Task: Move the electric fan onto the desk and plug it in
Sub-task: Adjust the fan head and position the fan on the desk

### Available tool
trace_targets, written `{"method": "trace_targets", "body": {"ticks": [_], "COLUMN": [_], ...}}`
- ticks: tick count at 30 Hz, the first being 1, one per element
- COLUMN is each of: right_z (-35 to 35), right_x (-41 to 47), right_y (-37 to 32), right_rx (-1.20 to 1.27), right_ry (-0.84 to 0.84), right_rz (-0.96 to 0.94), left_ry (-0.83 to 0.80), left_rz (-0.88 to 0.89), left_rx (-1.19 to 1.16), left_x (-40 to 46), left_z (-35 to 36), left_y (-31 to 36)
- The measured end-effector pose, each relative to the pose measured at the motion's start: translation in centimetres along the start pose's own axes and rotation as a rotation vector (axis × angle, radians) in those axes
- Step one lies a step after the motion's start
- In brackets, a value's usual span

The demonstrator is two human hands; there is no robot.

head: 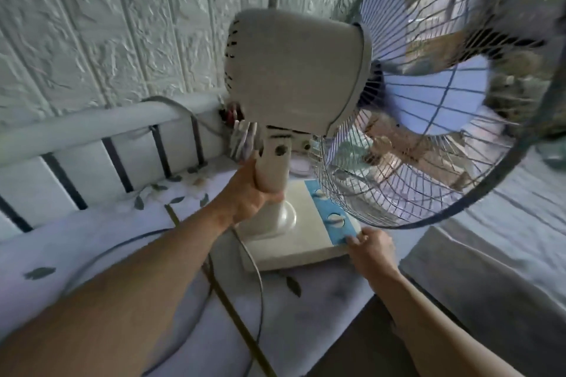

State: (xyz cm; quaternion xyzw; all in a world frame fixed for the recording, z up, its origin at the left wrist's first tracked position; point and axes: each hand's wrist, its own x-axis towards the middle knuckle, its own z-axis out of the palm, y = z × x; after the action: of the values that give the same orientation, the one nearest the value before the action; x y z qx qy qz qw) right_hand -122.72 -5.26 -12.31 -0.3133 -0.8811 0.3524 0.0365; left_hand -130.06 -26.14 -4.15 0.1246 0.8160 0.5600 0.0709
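The fingers of the left hand [249, 193] are wrapped tight around the cream neck of the electric fan [294, 76], just under the pivot screw and above the rounded foot where the neck meets the base. The right hand [372, 249] grips the near right corner of the fan's base [294, 239], thumb pressed on the blue control strip [332, 214] with its round white knobs, the other fingers curled out of sight beneath the edge. The fan stands upright, its base on or just above a pale sheet with a leaf print [92, 232]; whether it touches cannot be told. The motor housing faces the camera and the wire cage [444, 86] with pale blue blades spreads to the right. A grey cord [257, 278] trails from the base toward the camera across the sheet. Behind the fan runs a white rail [92, 128] with dark bars, against a white embossed wall [107, 24].
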Motion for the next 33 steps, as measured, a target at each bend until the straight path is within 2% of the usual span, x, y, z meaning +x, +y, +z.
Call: {"method": "trace_targets", "body": {"ticks": [4,6,15,24,27,30,33], "right_z": [-0.9,-0.9,-0.2,-0.7,-0.8,-1.3,-1.5], "right_x": [-0.1,0.0,-1.6,-1.0,-1.4,-2.5,-4.9], "right_y": [0.0,0.0,0.8,0.8,0.6,-0.3,-1.5], "right_rx": [0.251,0.302,0.247,0.302,0.267,0.078,-0.005], "right_ry": [-0.1,-0.127,-0.01,0.027,-0.002,-0.056,-0.049], "right_rz": [0.064,0.063,0.134,0.168,0.144,0.132,0.086], "left_ry": [0.24,0.297,0.121,0.121,0.117,0.104,0.218], "left_rz": [-0.069,-0.086,-0.004,0.018,-0.009,-0.058,-0.189], "left_rx": [0.059,0.128,0.066,0.022,0.058,0.149,0.271], "left_x": [-1.4,-1.9,0.1,0.9,0.7,-0.2,-2.0], "left_z": [2.5,3.4,1.9,2.8,2.7,2.6,1.9], "left_y": [-1.4,-2.3,-3.3,-3.3,-3.2,-2.6,-2.7]}}
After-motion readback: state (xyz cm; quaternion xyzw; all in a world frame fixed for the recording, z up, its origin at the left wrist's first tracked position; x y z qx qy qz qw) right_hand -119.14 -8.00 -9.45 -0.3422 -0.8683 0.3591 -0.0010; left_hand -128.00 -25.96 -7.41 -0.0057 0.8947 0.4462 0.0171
